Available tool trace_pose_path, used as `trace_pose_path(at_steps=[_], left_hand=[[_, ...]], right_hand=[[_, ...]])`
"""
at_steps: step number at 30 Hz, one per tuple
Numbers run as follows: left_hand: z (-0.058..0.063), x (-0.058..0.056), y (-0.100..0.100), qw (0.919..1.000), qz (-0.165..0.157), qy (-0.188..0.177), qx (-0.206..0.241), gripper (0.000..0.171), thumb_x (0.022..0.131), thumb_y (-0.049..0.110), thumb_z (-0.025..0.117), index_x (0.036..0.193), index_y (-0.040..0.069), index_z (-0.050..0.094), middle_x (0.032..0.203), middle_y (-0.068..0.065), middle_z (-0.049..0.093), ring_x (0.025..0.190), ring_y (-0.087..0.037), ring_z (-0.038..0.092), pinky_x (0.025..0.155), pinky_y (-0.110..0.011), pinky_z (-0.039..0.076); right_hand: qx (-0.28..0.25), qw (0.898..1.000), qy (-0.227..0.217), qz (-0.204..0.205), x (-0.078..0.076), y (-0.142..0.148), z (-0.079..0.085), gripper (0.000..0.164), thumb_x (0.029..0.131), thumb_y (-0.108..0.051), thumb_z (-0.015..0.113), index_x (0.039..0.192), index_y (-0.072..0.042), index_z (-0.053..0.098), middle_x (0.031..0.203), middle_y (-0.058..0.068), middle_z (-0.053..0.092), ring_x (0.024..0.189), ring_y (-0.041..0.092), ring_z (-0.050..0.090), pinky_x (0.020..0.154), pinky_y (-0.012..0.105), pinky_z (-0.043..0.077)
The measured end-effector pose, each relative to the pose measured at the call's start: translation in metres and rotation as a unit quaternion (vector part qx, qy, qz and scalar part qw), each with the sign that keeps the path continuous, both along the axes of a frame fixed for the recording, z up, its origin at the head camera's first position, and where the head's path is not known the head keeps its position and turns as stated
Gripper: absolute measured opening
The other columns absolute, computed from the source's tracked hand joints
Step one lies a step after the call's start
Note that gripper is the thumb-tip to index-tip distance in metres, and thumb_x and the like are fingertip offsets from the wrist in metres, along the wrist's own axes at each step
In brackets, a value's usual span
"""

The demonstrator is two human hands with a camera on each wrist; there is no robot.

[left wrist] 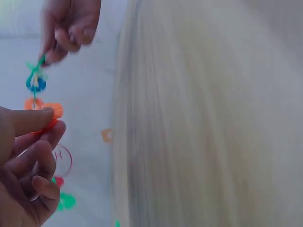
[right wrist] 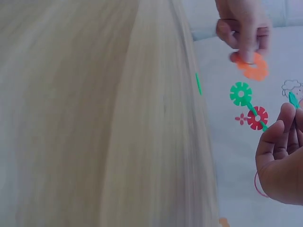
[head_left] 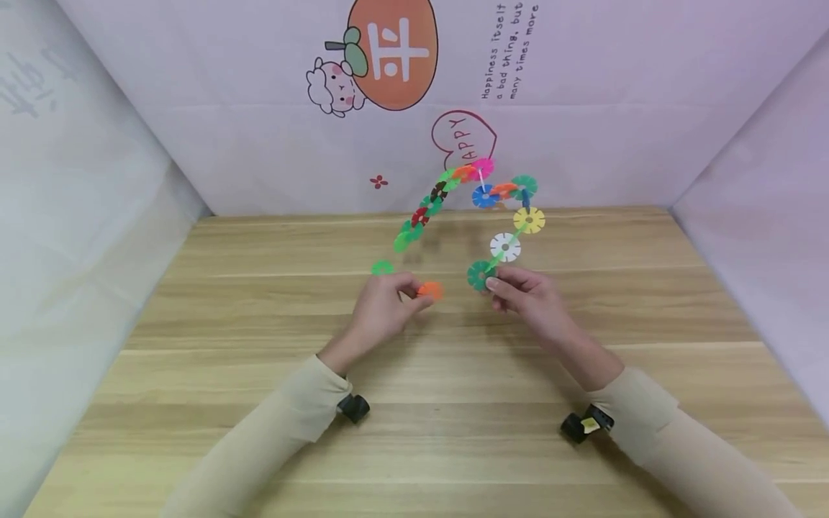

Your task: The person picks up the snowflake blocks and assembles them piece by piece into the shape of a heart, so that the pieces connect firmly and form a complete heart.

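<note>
My left hand (head_left: 385, 306) pinches an orange notched disc (head_left: 430, 291) between thumb and fingers. My right hand (head_left: 534, 298) holds a dark green notched disc (head_left: 480, 275) at one end of a chain of interlocked discs. From there the chain runs through a white disc (head_left: 505, 247), a yellow disc (head_left: 529, 220), a blue disc (head_left: 484, 196) and a pink disc (head_left: 482, 169). Its other stretch, with a red disc (head_left: 420, 217), slopes down toward the left hand and ends in light green. In the right wrist view the orange disc is apart from the chain's green disc (right wrist: 241, 93).
A loose light green disc (head_left: 382, 267) is just beyond the left hand, on the wooden table (head_left: 414, 432). Near the table's back edge is a small orange piece (left wrist: 107, 135). White printed sheets (head_left: 259, 144) stand behind and at both sides.
</note>
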State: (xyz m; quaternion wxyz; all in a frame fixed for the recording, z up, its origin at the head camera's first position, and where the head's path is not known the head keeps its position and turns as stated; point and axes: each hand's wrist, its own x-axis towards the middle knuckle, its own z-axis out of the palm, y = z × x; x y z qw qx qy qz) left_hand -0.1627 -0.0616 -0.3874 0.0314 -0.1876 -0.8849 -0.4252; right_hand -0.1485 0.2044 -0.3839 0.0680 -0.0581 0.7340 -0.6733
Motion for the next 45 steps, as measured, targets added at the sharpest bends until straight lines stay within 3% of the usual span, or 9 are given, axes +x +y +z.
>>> trace_pose_path(at_steps=[4,9,17,21,24,30,34,39,45], left_hand=[[0.005,0.013,0.012,0.9974,-0.015,0.061,0.035,0.011,0.092,0.015,0.083,0.086,0.009,0.075,0.081,0.001,0.073,0.060,-0.013,0.053,0.056,-0.024,0.045],[0.006,0.017,0.019,0.9901,-0.031,0.129,0.046,0.012,0.091,0.006,0.081,0.083,0.007,0.072,0.078,-0.002,0.072,0.064,-0.018,0.057,0.058,-0.023,0.047],[0.006,0.020,0.023,0.9786,-0.043,0.201,0.007,0.011,0.089,0.002,0.080,0.084,0.007,0.072,0.080,-0.003,0.073,0.065,-0.021,0.063,0.056,-0.022,0.046],[0.007,0.021,0.024,0.9700,-0.039,0.239,-0.019,0.008,0.089,0.002,0.080,0.090,0.006,0.073,0.084,-0.004,0.076,0.072,-0.017,0.070,0.061,-0.024,0.054],[0.008,0.021,0.023,0.9582,-0.034,0.282,-0.036,0.007,0.090,0.003,0.080,0.094,0.005,0.075,0.088,-0.005,0.078,0.075,-0.015,0.074,0.065,-0.026,0.058],[0.007,0.023,0.023,0.9206,-0.032,0.381,-0.082,0.012,0.091,0.000,0.077,0.084,0.005,0.068,0.075,-0.004,0.071,0.053,-0.012,0.063,0.047,-0.022,0.048],[0.007,0.024,0.024,0.9105,-0.040,0.402,-0.089,0.014,0.090,-0.003,0.075,0.083,0.005,0.066,0.069,-0.004,0.067,0.046,-0.010,0.055,0.043,-0.020,0.042],[0.007,0.025,0.025,0.9077,-0.041,0.408,-0.090,0.009,0.090,-0.005,0.074,0.087,0.003,0.069,0.070,-0.005,0.070,0.045,-0.009,0.056,0.042,-0.019,0.041],[0.006,0.025,0.026,0.9026,-0.049,0.418,-0.092,0.011,0.090,-0.007,0.072,0.084,0.002,0.068,0.067,-0.004,0.067,0.044,-0.008,0.052,0.041,-0.017,0.038]], right_hand=[[0.000,1.000,0.000,-0.001,0.000,-0.010,0.001,0.018,0.107,-0.016,0.062,0.112,-0.001,0.070,0.091,-0.001,0.070,0.076,0.010,0.059,0.073,0.025,0.057],[-0.009,1.000,0.007,-0.003,0.001,-0.021,0.004,0.023,0.107,-0.016,0.062,0.117,0.003,0.070,0.091,-0.003,0.072,0.075,0.011,0.058,0.073,0.024,0.056],[-0.011,1.000,0.015,-0.016,0.002,-0.030,0.006,0.026,0.106,-0.012,0.064,0.121,0.009,0.069,0.089,-0.004,0.074,0.073,0.010,0.058,0.070,0.022,0.055],[0.002,1.000,0.023,-0.021,0.003,-0.034,0.005,0.027,0.106,-0.012,0.064,0.121,0.008,0.071,0.089,-0.004,0.074,0.073,0.010,0.058,0.069,0.021,0.054],[0.001,0.999,0.029,-0.022,0.004,-0.035,0.004,0.027,0.106,-0.013,0.064,0.123,0.007,0.071,0.089,-0.004,0.075,0.073,0.010,0.058,0.068,0.020,0.054],[-0.003,0.999,0.032,-0.018,0.005,-0.038,0.005,0.026,0.105,-0.010,0.064,0.122,0.009,0.071,0.087,-0.004,0.075,0.071,0.010,0.059,0.068,0.021,0.054],[0.007,0.999,0.035,0.001,0.006,-0.039,0.007,0.024,0.106,-0.009,0.062,0.116,0.011,0.072,0.086,-0.001,0.075,0.072,0.010,0.060,0.069,0.022,0.056],[0.016,0.999,0.037,0.030,0.008,-0.040,0.010,0.023,0.107,-0.007,0.059,0.109,0.013,0.071,0.086,0.003,0.074,0.074,0.011,0.062,0.072,0.026,0.058],[0.017,0.999,0.030,0.037,0.007,-0.038,0.012,0.024,0.108,-0.007,0.058,0.112,0.014,0.069,0.085,0.001,0.074,0.075,0.009,0.063,0.072,0.025,0.058]])
